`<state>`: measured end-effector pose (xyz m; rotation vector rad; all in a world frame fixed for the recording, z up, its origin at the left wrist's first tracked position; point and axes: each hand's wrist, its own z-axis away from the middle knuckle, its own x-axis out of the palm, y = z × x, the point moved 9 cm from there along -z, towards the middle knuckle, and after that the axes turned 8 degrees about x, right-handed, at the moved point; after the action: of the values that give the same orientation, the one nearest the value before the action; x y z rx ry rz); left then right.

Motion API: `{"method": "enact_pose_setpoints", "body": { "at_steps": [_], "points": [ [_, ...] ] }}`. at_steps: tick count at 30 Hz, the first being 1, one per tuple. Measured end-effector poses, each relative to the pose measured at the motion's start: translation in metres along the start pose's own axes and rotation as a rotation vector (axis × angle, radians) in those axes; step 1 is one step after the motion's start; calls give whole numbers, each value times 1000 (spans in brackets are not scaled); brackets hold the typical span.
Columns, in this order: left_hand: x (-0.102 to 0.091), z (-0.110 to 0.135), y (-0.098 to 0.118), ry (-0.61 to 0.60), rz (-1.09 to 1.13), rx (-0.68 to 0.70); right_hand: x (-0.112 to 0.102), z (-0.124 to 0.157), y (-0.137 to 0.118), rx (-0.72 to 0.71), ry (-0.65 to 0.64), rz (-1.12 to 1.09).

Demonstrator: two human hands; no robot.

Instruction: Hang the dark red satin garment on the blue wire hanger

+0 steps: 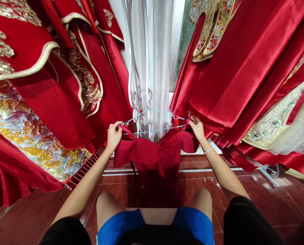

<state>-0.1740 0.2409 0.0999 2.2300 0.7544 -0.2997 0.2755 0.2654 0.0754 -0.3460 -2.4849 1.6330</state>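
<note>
My left hand (114,136) and my right hand (197,127) hold up a dark red satin dress (152,160) by its shoulder straps. A light blue plastic hanger (154,119) hangs between my hands, with its ends near or inside the straps. My fingers pinch the fabric at each hanger end, and the left end is partly hidden by my fingers. The hanger's metal hook (149,97) points up against a white curtain (152,51). The dress hangs down in front of my legs.
Red embroidered gowns with gold trim (52,85) hang close on the left, and red satin robes (238,68) on the right. A white metal stand base (271,172) rests on the red-brown tile floor (213,190). My knees and blue shorts (118,228) are below.
</note>
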Motion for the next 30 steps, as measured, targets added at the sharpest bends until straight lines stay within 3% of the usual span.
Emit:
{"method": "enact_pose_setpoints", "body": {
  "at_steps": [3, 9, 14, 17, 20, 23, 25, 28, 30],
  "points": [
    [-6, -8, 1, -57, -13, 25, 15, 5, -11, 0, -118, 22],
    [8, -11, 15, -214, 55, 34, 30, 20, -33, -17, -174, 245],
    [16, -11, 24, -372, 183, 129, 50, 32, -66, -95, -353, 334],
    [13, -12, 21, -465, 59, 149, 60, 39, -76, -150, -484, 381],
    [-4, -11, 18, -368, -226, 130, 52, 46, -77, -197, -392, 448],
    [-22, 10, 36, -127, -414, 214, 46, 65, -84, -313, -186, 597],
    [-19, 36, 54, -51, -455, 354, 62, 83, -92, -455, -228, 686],
    [12, 74, 67, -249, -425, 556, 81, 88, -100, -633, -383, 752],
    [28, 89, 61, -412, -407, 587, 68, 61, -99, -601, -330, 793]
  ]
}}
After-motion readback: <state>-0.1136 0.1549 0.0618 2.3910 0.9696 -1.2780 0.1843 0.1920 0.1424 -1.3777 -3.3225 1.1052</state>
